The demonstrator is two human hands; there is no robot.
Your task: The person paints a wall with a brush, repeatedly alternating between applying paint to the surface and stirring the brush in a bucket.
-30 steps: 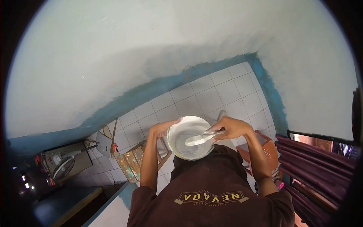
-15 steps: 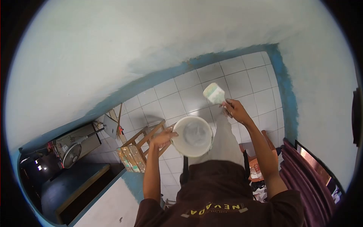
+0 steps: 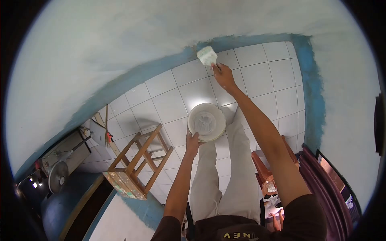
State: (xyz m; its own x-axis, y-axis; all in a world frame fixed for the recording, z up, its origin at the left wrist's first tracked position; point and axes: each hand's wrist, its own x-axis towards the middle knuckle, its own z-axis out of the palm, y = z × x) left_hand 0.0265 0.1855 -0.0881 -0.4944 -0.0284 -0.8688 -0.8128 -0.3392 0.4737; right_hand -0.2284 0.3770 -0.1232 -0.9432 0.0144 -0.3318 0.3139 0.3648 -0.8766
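My left hand (image 3: 193, 143) grips the near rim of a white bucket (image 3: 219, 114), thumb over the edge, with whitish paint (image 3: 205, 122) at its bottom. My right hand (image 3: 224, 76) is closed round the handle of a wide paintbrush (image 3: 207, 56), its bristles coated pale white-green. The brush head overlaps the lower edge of the wall's blue band in this view. Above that band the wall (image 3: 161, 28) is whitish, with uneven paint at the border.
A paint-spattered wooden stool (image 3: 132, 174) stands at left on the white floor tiles (image 3: 197, 94). Beyond it are a fan (image 3: 58, 177) and a dark bench-like surface. At right, a purple curtain (image 3: 321, 188) hangs near an orange-brown chair (image 3: 263, 166). Part of another person's feet (image 3: 276, 221) shows below it.
My right arm has stretched forward, taking the brush up to the wall's blue band. The bucket has shifted forward in my left hand, and my view has tilted so that more of my legs shows.
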